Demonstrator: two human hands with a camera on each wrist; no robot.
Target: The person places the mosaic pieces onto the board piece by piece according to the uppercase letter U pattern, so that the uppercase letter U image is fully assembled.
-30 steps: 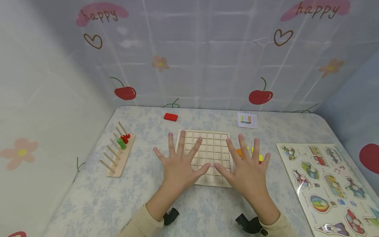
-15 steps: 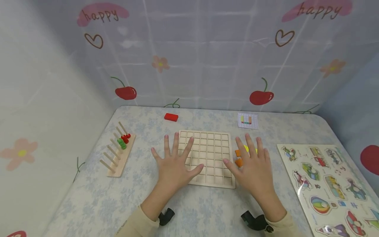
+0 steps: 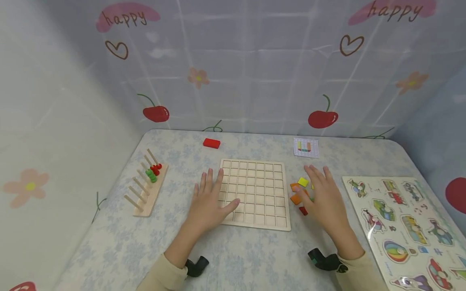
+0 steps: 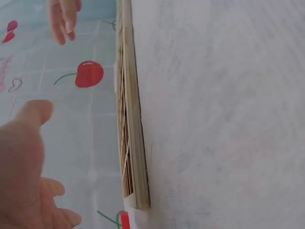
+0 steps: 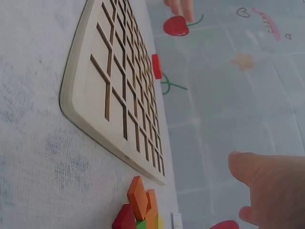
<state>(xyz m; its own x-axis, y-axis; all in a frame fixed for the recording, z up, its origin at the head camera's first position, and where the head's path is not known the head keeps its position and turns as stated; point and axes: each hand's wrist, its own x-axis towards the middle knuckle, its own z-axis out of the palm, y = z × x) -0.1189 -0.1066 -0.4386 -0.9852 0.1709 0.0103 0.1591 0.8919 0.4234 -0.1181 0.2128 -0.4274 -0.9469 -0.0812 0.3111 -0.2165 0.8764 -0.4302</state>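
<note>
A wooden grid board point(image 3: 255, 194) with square cells lies in the middle of the table. Over its left edge my left hand point(image 3: 209, 202) is held with fingers extended and thumb out, holding nothing. To the board's right is a small pile of coloured blocks, among them orange point(image 3: 295, 199), yellow point(image 3: 302, 182) and dark red point(image 3: 303, 210) ones. My right hand point(image 3: 324, 202) hovers over this pile, fingers extended, and hides part of it. In the right wrist view the orange block point(image 5: 137, 198) and red block point(image 5: 125, 217) sit near the board's corner, apart from the thumb.
A wooden peg stand point(image 3: 151, 194) with green and red beads stands at the left. Behind the board lie a red block point(image 3: 211, 143) and a small pattern card point(image 3: 306, 148). A large picture puzzle board point(image 3: 400, 226) covers the right side. Printed curtains point(image 3: 244, 81) enclose the table.
My hands have moved apart, the left one leftward and the right one rightward, uncovering more of the grid board and the coloured blocks. The spread fingers have drawn closer together.
</note>
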